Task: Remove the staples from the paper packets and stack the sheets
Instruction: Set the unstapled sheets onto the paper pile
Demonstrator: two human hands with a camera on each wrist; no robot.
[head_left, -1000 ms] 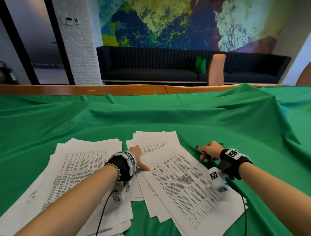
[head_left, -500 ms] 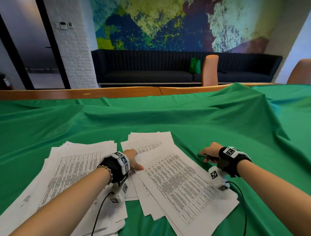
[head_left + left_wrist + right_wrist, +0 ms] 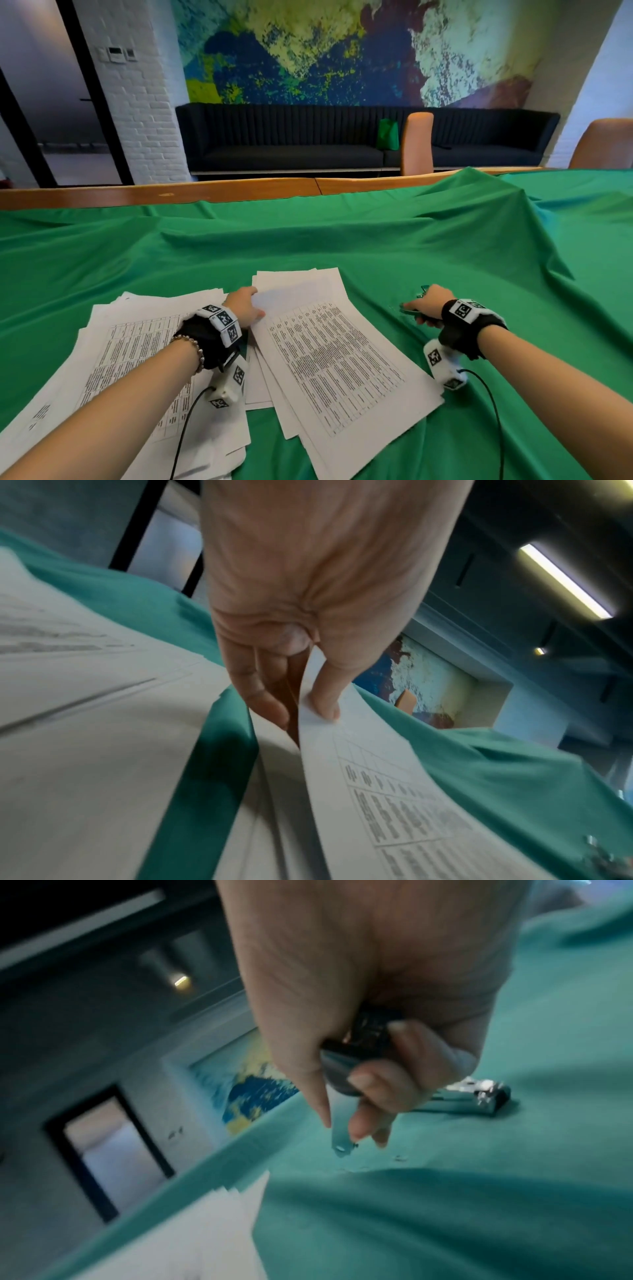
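Two loose piles of printed sheets lie on the green cloth: a left pile (image 3: 137,359) and a fanned right pile (image 3: 335,363). My left hand (image 3: 253,306) pinches the far-left corner of the right pile's top sheet (image 3: 394,777), thumb on top and fingers underneath, and the corner is lifted slightly. My right hand (image 3: 412,308) is to the right of the papers, low over the cloth. It grips a staple remover (image 3: 342,1139) with a black handle and a thin metal blade pointing down at the cloth. A few tiny staples (image 3: 399,1158) lie by the blade tip.
A metal stapler-like tool (image 3: 472,1096) lies on the cloth just beyond my right hand. The green cloth (image 3: 342,240) is wrinkled, with a raised fold (image 3: 479,205) at the far right. A wooden table edge (image 3: 205,190) runs behind it. Cables trail from both wrists.
My right hand slid right, off the papers onto the cloth, still gripping the remover. My left hand moved forward to the top sheet's far corner and took hold of it.
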